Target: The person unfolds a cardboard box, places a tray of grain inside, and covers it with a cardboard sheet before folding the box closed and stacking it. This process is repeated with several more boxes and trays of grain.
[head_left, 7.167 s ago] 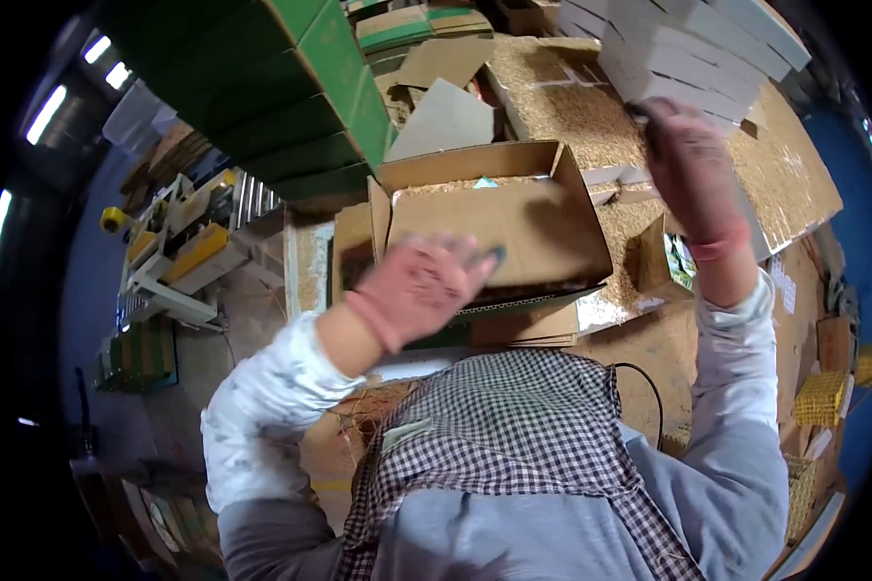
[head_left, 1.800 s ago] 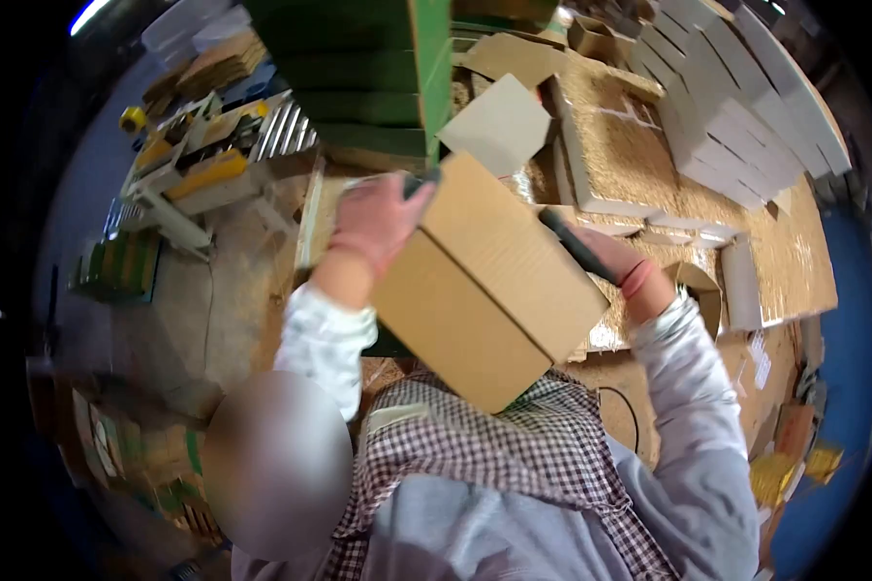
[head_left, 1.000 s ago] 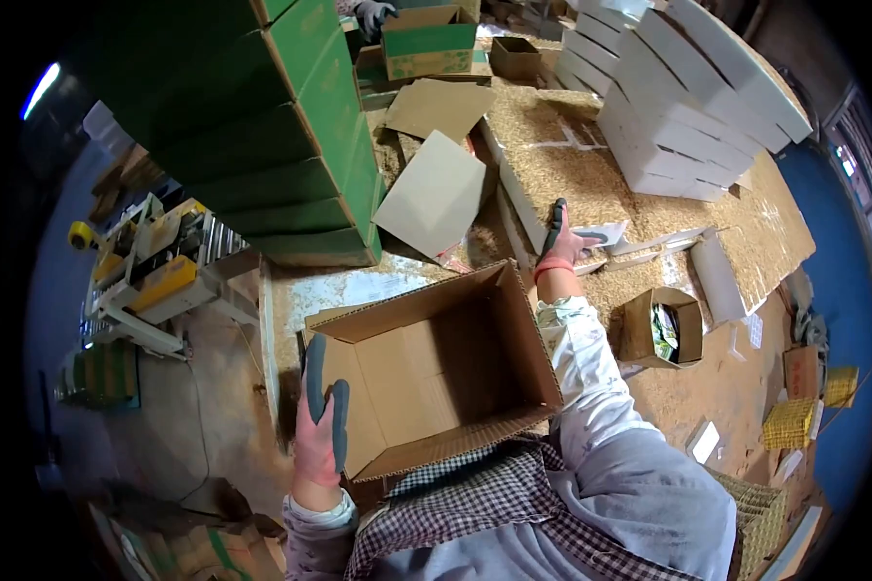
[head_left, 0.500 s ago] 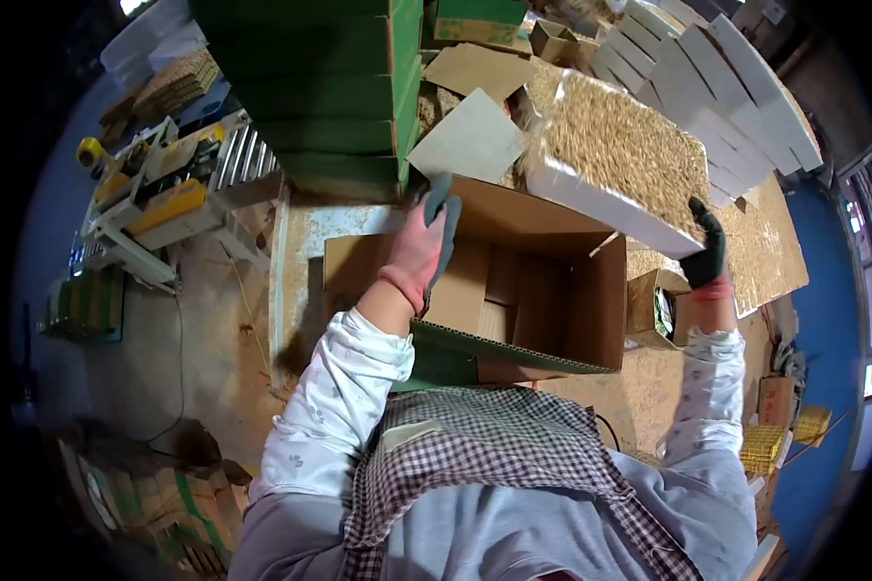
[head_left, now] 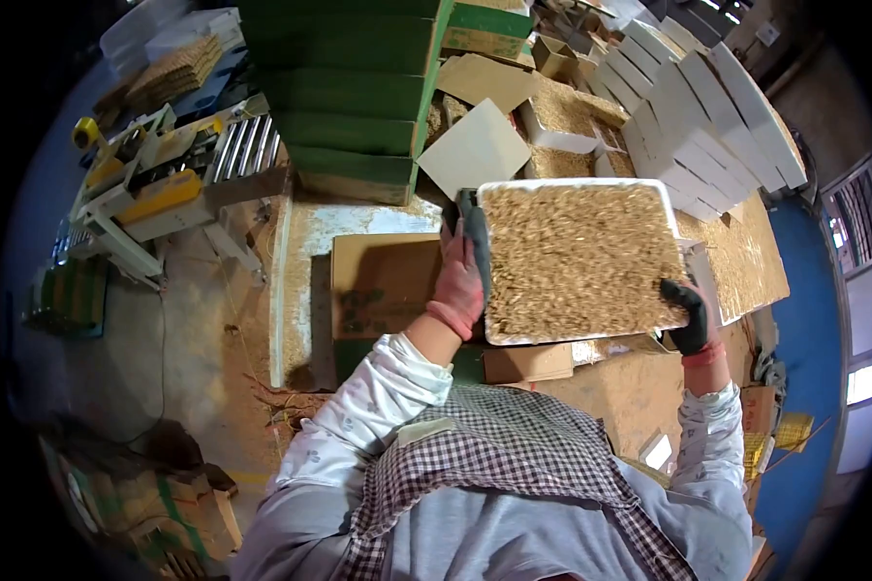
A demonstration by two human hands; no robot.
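Over the surface, a white tray filled with tan flakes is held in a two-handed carry. The left hand, fingers nearly straight, clasps its left edge; the right hand curls around the lower right corner. The next move likely calls for steady support against spilling.

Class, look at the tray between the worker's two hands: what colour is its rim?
The tray rim is white, seen best in the head view.

A white rectangular tray, filled with loose tan flakes, is held between left hand and right hand.
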